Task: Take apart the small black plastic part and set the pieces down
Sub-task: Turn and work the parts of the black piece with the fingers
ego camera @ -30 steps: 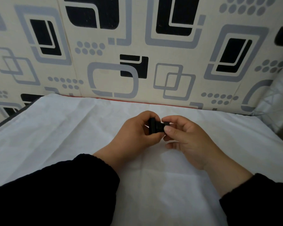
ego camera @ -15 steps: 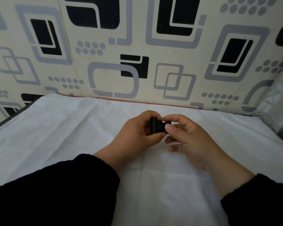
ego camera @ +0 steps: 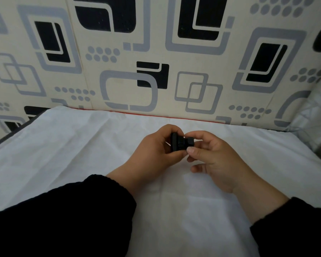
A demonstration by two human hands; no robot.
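Hanging above the white cloth [ego camera: 82, 145], the small black plastic part [ego camera: 181, 144] sits pinched between both hands: the left hand [ego camera: 154, 153] grips its wider flanged end, the right hand [ego camera: 211, 158] its narrower end, before a patterned wall [ego camera: 119, 52].

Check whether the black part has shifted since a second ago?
No. The black part, held by left hand and right hand, sits equally below the red edge strip.
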